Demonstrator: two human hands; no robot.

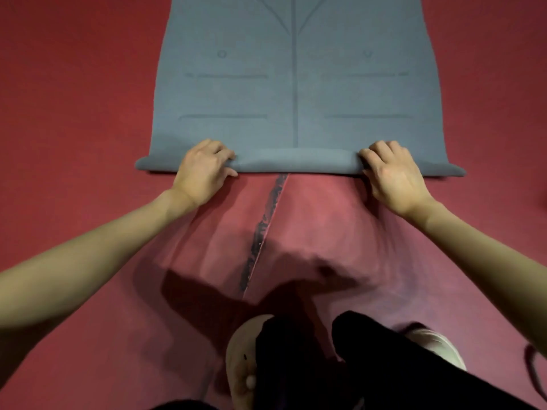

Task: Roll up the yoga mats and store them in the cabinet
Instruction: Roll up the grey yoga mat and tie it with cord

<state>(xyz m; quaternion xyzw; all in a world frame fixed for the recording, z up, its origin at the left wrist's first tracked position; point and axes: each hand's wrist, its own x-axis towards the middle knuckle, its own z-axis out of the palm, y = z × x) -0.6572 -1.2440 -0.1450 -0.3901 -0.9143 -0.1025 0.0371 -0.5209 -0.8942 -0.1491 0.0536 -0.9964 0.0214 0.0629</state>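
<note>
Flat on the red floor (74,113) lies a matte grey-blue yoga mat (296,93), faintly embossed with alignment lines, its near end turned into a low, soft roll running left to right. Both hands curl over that roll, the left hand (202,170) gripping it toward the left and the right hand (392,173) toward the right, fingers bent on top. Nearer, a dark scuffed seam crosses the floor between pale shoes (245,359).
</note>
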